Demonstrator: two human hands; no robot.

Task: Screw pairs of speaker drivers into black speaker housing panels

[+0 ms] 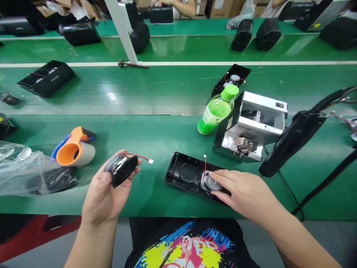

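Near left: clear plastic bag (19, 175) over a black item, then an orange-and-grey tape dispenser (74, 149) on the green bench (156, 134). Left hand (104, 193) curled, fingers and thumb wrapped around the rim of a loose oval speaker driver (122, 170). Driver tilted, long axis leaning from near left to far right, dark face turned rightward; red-and-black leads (136, 155) running right to a small white connector (151, 161).

Centre: open black speaker housing (174, 175), long axis running from far left to near right, round grille (188, 172) at the left end. Round driver (212, 183) already in place right of the grille, its red lead rising. Second driver not yet in the housing; no lid in place.

Right hand (245, 193) flat and extended, fingertips (214, 176) resting on the round driver, no grip visible. Beyond: green bottle (216, 111), metal fixture (245, 126), black corded tool (295, 143).
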